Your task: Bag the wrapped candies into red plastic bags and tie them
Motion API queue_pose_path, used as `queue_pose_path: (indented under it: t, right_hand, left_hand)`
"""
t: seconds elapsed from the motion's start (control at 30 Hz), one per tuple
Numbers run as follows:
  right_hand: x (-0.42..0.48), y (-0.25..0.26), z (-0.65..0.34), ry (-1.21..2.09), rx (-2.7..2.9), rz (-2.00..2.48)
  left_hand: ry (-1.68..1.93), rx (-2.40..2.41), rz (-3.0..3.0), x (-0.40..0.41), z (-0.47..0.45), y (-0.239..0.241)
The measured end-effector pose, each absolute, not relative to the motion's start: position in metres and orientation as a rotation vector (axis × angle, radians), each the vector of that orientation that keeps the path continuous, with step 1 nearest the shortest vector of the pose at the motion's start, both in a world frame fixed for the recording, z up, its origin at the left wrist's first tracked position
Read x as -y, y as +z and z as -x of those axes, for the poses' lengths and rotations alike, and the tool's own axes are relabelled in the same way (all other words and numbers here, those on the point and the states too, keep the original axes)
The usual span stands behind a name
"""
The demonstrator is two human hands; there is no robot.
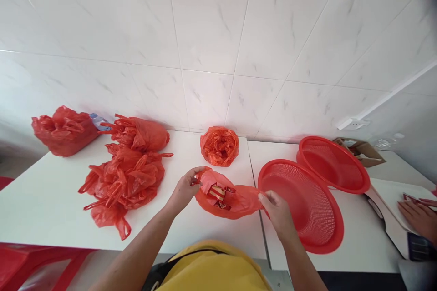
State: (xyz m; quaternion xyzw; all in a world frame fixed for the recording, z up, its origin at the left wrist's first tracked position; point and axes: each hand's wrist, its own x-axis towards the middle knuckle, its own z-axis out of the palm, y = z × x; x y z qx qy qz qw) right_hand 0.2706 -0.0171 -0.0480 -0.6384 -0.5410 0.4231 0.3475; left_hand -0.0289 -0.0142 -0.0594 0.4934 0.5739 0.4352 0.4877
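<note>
Crosswise, open red bag (244, 198), mouth up.

You have bright, soft light on the white table (41, 195) and the tiled wall (211, 22), with only faint shadows. The held red bag (251, 198) appears quite sharp to you. The wide lens makes tile lines spread like a fan, and your upper right corner becomes dark.

Red plastic bag (251, 198), packet (217, 192) in red with cream stripes, red baskets (302, 204) with a dotted mesh, white worktop (184, 157), white wall tiles (208, 45) streaked with grey veins, yellow shirt (218, 270), brown box (373, 162)
</note>
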Motion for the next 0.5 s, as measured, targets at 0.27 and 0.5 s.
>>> queue_pose_path:
  t: [0.27,0.5]
  right_hand:
    - [0.024,-0.053,-0.268,0.588,1.359,1.691]
    - [0.007,-0.083,-0.197,0.934,2.008,1.440]
  left_hand:
    - [1.012,-1.447,-1.170,0.020,0.024,-0.056]
    - [0.987,-1.436,-1.132,0.032,0.009,-0.063]
